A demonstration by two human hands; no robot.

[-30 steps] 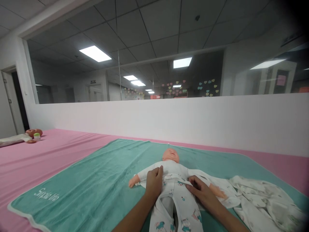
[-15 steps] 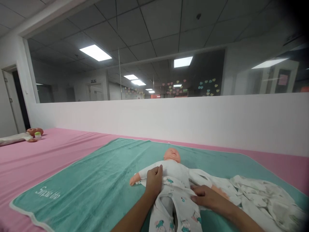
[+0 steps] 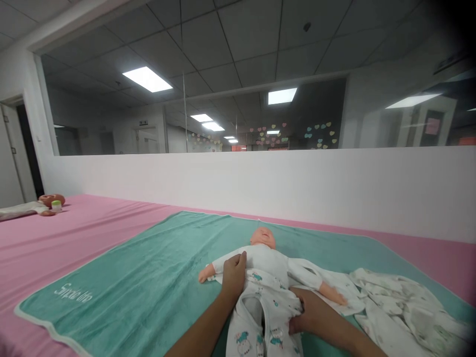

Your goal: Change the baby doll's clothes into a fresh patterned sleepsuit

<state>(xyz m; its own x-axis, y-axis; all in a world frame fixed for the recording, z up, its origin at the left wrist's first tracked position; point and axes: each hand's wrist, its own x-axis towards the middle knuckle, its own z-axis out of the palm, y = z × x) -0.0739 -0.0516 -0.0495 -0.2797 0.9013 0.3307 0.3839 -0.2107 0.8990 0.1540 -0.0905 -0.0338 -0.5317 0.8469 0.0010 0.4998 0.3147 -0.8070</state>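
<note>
A baby doll [image 3: 263,237] lies on its back on a teal blanket [image 3: 148,267], its head away from me. It wears a white long-sleeved top [image 3: 266,258] and white printed pants [image 3: 275,307] with an opening between the legs. My left hand [image 3: 234,272] is closed at the doll's waist on the left, fingers curled on the edge of the pants; the fingertips are partly hidden. On the other side my right hand [image 3: 307,310] grips the pants at the hip, thumb and fingers apart around the cloth. The doll's arms are stretched out sideways.
Crumpled white printed cloth [image 3: 409,307] lies on the blanket at the right. A second doll [image 3: 52,200] and a small jar with a green lid [image 3: 56,206] are on the pink sheet [image 3: 111,208] at far left. A low white wall [image 3: 260,183] stands behind.
My right hand has shifted down along the side of the pants and turned, its fingers now around the cloth. My left hand stays at the waist. The view has shifted slightly.
</note>
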